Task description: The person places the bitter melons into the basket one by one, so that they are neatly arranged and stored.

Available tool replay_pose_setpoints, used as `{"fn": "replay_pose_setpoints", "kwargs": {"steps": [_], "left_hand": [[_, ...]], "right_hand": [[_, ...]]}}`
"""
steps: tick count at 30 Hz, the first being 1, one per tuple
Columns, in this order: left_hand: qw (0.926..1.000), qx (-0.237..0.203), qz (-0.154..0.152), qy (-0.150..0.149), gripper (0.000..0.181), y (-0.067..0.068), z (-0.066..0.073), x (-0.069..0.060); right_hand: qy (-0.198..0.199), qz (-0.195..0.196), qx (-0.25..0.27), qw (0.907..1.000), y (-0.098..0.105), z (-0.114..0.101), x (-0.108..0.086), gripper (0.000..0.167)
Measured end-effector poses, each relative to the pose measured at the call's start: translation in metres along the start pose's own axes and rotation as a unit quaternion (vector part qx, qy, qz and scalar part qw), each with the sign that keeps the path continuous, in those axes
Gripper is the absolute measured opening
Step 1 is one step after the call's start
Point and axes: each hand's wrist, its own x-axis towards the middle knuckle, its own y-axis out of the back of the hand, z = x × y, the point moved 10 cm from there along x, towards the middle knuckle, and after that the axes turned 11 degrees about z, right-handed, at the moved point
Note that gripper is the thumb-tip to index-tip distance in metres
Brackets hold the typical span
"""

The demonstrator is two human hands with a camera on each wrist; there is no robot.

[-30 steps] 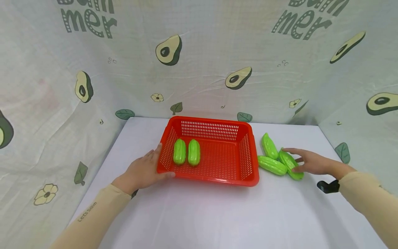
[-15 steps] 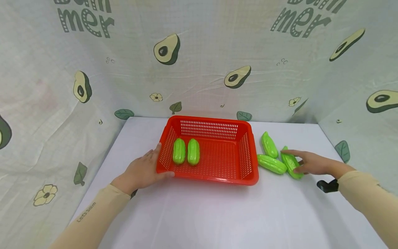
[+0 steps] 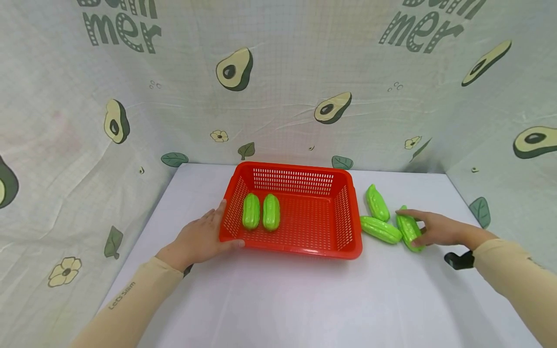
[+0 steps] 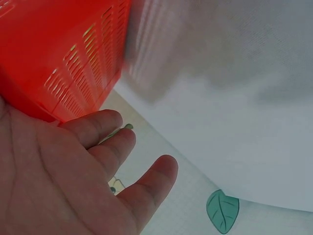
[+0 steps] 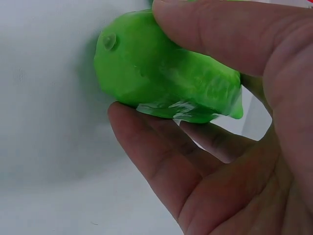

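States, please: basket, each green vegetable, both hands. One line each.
Red basket: upright, partly filled
Two vegetables in basket: lying side by side
Two loose vegetables: lying on table, ungripped
Right hand: thumb and fingers gripping a vegetable
Gripped vegetable: lengthwise; lifted or not, unclear
Left hand: fingers extended, touching basket

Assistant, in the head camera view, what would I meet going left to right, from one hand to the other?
Left hand → red basket with left inner green vegetable, then right inner green vegetable → loose pair of green vegetables → gripped green vegetable → right hand.
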Motion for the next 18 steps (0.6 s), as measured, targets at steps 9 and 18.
{"fn": "replay_pose_setpoints", "kwargs": {"steps": [9, 18], "left_hand": [[1.0, 0.0, -0.006, 0.007, 0.13, -0.001, -0.001, 0.0], [1.0, -0.001, -0.005, 0.006, 0.131, -0.001, -0.001, 0.0]], "right_hand": [[0.02, 0.044, -0.015, 0.9987, 0.018, -0.001, -0.004, 0.097], [0.019, 0.059, 0.003, 0.9981, 0.029, -0.006, -0.006, 0.097]]}}
